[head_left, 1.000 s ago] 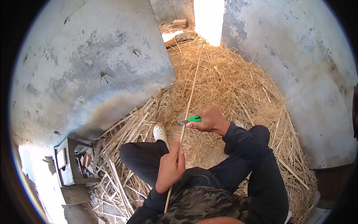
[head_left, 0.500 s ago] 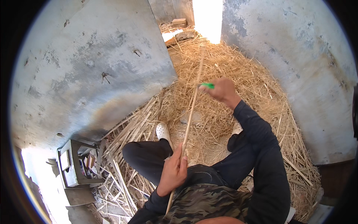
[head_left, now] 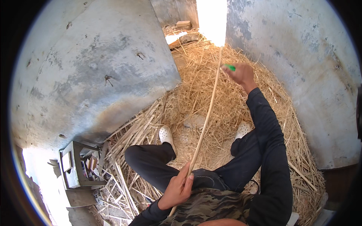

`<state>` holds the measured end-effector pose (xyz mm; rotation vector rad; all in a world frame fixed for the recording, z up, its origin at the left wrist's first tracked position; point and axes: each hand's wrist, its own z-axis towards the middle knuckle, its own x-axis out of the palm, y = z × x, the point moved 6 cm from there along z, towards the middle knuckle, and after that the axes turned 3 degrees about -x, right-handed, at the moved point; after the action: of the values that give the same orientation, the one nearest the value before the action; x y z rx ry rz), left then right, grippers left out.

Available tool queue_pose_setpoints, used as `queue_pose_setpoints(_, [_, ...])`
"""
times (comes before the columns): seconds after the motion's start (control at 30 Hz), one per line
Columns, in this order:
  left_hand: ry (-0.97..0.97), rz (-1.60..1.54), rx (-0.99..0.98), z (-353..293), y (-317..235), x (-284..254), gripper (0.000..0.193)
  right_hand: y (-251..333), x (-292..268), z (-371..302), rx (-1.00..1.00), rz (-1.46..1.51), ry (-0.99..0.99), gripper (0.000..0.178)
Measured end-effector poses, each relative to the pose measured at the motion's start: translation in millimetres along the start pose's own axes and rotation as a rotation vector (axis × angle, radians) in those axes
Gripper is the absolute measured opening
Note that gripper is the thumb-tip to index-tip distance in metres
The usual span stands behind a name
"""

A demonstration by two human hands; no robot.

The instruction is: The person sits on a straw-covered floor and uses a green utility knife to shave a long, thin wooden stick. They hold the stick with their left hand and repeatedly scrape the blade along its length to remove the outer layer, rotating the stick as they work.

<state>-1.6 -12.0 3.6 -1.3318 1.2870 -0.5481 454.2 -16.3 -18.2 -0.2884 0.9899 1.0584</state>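
Note:
A long, thin, pale stick (head_left: pixel 207 124) slants from my lap up toward the bright gap at the back. My left hand (head_left: pixel 178 191) is wrapped round its lower part, close to my waist. Farther out, my right hand (head_left: pixel 241 74) is closed on a small tool with a green handle (head_left: pixel 229 67). The tool touches or nearly touches the stick close to its far end; its working end is too small to make out. The stick's lower tip passes under my left hand beside my camouflage shirt.
Straw and shavings (head_left: pixel 196 86) cover the floor between my white clogs (head_left: pixel 166 136). Split stalks (head_left: pixel 126 150) lie in heaps on both sides. Grey walls (head_left: pixel 102 56) rise left and right. A small wooden box frame (head_left: pixel 79 165) with odds and ends stands at lower left.
My right hand with the green-handled tool has moved farther away and to the right along the stick. The stick's far end has swung to the right; my left hand keeps its grip.

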Motion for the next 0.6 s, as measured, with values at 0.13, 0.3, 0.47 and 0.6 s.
queue_pose_setpoints(0.13, [0.091,-0.005,-0.045,-16.0,16.4,9.8,0.049,-56.8,-7.1,5.0,0.076,-0.116,0.017,0.08])
queue_pose_setpoints(0.3, [0.277,-0.043,-0.074,-31.9,16.1,24.3,0.049,-145.5,-5.0,-39.0,0.609,0.123,-0.102,0.083])
queue_pose_setpoints(0.47, [0.079,-0.469,-0.349,-19.3,54.1,2.0,0.045,-161.1,12.5,-64.6,0.347,-0.031,-0.219,0.074])
queue_pose_setpoints(0.6, [0.093,-0.544,-0.147,33.6,30.2,0.4,0.044,-18.4,-15.3,-26.5,0.266,0.294,0.257,0.076])
